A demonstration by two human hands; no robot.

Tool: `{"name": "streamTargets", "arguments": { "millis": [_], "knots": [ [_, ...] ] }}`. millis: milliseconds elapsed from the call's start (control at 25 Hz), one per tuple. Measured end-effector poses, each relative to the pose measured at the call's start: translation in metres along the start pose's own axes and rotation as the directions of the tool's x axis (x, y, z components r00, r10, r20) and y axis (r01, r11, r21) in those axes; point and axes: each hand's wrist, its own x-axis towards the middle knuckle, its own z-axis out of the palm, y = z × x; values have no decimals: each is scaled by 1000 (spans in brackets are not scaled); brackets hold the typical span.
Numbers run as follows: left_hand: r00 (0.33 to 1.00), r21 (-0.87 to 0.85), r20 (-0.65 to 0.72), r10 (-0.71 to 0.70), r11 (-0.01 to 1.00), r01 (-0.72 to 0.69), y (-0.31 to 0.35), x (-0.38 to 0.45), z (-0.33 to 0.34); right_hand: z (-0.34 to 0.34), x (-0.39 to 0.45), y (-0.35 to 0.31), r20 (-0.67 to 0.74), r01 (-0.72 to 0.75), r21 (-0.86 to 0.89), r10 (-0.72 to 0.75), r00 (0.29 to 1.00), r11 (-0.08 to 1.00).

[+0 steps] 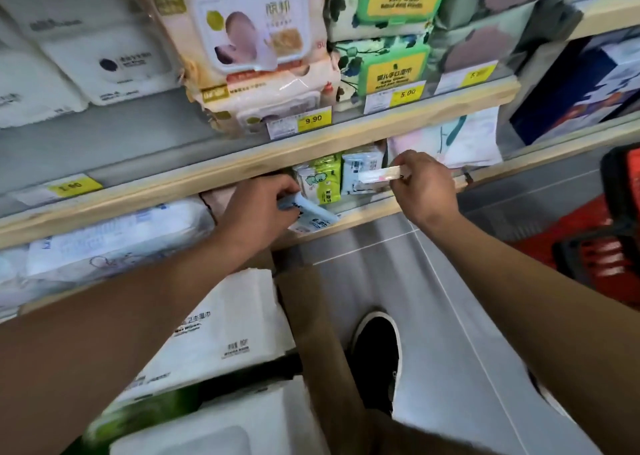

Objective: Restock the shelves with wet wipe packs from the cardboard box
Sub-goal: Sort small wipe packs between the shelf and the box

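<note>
My left hand (258, 209) grips a small light-blue wet wipe pack (313, 212) at the front edge of the lower wooden shelf (367, 214). My right hand (424, 184) pinches a slim white pack with a pink stripe (379, 175) in front of the same shelf. Between the hands, small green (327, 177) and pale-blue packs (360, 169) stand upright on that shelf. The cardboard box (304, 316) sits below, holding large white wipe packs (228, 330).
The upper shelf (242, 167) carries big white, beige and green wipe packs with yellow price tags. A large pale-blue pack (114, 236) lies left of my left hand. A red basket (602, 243) stands on the grey floor at right. My black shoe (375, 354) is beside the box.
</note>
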Motion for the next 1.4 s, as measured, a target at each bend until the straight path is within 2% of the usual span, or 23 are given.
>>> {"name": "streamTargets", "arguments": {
  "millis": [360,480,760,840,960,1080,1200,1400],
  "knots": [
    [996,2,36,78,997,-78,-24,36,35,62,36,17,131,-45,-25,48,990,999],
    [995,7,49,89,996,-90,-28,36,40,75,38,20,83,-66,-38,69,994,997],
    [999,25,-2,50,998,-50,-31,30,39,78,7,3,-12,-13,86,14,1000,996],
    [997,30,-35,70,997,-69,-28,29,38,80,1,1,22,32,6,-32,999,999],
    [982,81,-119,145,987,-136,-24,31,39,85,-5,6,202,77,-153,-45,978,985],
    [953,179,-174,249,959,-218,-19,35,50,87,-17,17,256,85,-180,-37,966,980],
    [947,286,-117,299,923,-256,-17,43,78,90,-24,28,268,112,-210,-53,962,971],
    [972,381,-1,234,899,-216,-18,70,105,91,-35,36,259,169,-300,-90,962,939]
  ]
}}
